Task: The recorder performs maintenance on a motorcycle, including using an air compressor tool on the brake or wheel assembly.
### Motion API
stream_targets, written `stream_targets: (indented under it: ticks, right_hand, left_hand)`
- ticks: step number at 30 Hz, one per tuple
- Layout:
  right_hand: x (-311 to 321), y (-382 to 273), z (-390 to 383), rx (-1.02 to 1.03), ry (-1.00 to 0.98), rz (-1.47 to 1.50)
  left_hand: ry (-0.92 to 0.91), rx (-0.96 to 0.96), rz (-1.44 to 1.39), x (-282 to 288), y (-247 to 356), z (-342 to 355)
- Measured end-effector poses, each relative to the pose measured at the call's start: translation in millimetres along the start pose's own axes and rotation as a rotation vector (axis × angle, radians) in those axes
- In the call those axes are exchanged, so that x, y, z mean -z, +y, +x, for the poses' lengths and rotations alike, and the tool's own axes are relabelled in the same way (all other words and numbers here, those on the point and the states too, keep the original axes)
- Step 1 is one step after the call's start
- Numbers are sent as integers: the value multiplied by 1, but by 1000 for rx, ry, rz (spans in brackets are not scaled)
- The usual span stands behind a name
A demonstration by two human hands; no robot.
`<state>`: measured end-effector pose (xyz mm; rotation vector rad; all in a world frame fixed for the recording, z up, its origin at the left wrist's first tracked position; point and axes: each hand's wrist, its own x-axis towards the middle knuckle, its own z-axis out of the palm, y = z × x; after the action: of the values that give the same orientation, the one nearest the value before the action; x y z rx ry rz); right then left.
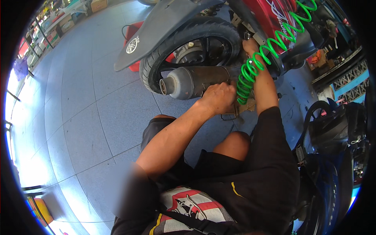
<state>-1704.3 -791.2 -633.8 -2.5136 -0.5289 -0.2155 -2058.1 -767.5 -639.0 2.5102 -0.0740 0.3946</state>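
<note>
My left hand (221, 97) is closed beside the underside of the metal muffler (199, 81); what its curled fingers hold is hidden. Up by the rear shock and body bracket of a red scooter (270, 19), my right hand (249, 46) is closed around a small dark metal part or tool that I cannot make out. A bright green coiled hose (246, 78) hangs over my right forearm down to beside my left hand. Left of that arm are the rear wheel's tire (149, 78) and a grey mudguard (145, 47).
A dark blue motorcycle (329, 168) stands close on my right. A red plastic container (135, 66) sits behind the wheel. Cardboard and a metal stand (229, 116) lie under the muffler. Shelving with boxes (58, 21) lines the left, over the grey tiled floor (78, 129).
</note>
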Motion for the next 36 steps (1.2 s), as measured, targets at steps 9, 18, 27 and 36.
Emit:
stream_targets:
  ticks: [9,18,27,36]
  right_hand:
    - [0,41,-59,95,277,-48]
    - [4,38,-64,94,226,-59]
    - [23,38,-112,10,179,-238]
    - [32,36,-100,160,367,-211]
  left_hand:
    - [9,-29,-35,12,5,-9]
    - [-40,-39,7,12,5,-13]
    - [-57,-14,22,18,4,-14]
    - [-184,-25,19,13,8,-12]
